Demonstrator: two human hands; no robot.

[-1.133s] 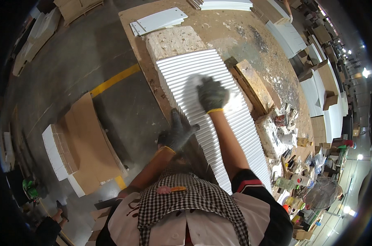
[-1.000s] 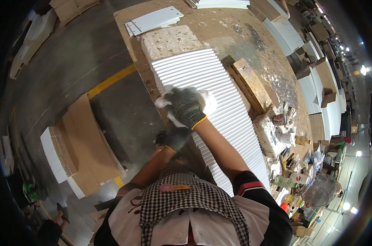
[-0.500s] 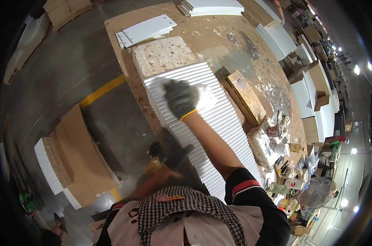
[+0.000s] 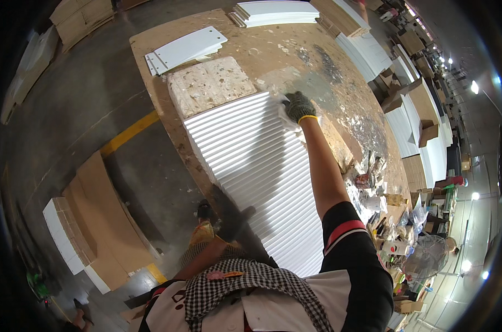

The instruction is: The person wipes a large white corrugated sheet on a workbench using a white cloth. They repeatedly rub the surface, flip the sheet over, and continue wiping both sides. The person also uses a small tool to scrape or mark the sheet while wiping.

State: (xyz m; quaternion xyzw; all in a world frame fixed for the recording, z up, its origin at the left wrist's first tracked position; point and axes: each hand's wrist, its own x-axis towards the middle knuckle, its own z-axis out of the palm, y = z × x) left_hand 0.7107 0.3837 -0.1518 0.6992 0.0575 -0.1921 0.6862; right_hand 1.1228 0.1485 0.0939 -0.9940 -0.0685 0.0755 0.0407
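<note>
A long white ribbed panel [image 4: 245, 149] lies on a paint-stained wooden workbench [image 4: 262, 50]. My right hand [image 4: 298, 105], in a dark knit glove with a yellow cuff, reaches out to the panel's far right corner. It presses a crumpled white cloth [image 4: 283, 114] against the ribs there. My left hand [image 4: 234, 218], also gloved, rests with its fingers spread on the panel's near left edge, close to my body.
A speckled chipboard slab [image 4: 209, 83] butts against the panel's far end, with flat white boards [image 4: 184, 48] beyond it. A wooden block [image 4: 336, 146] lies along the panel's right side. Small clutter [image 4: 384, 210] crowds the bench's right end. Cardboard sheets [image 4: 96, 221] lie on the floor.
My right hand has swept with the cloth from the panel's middle out to its far right corner. My left hand has slid back toward the near edge.
</note>
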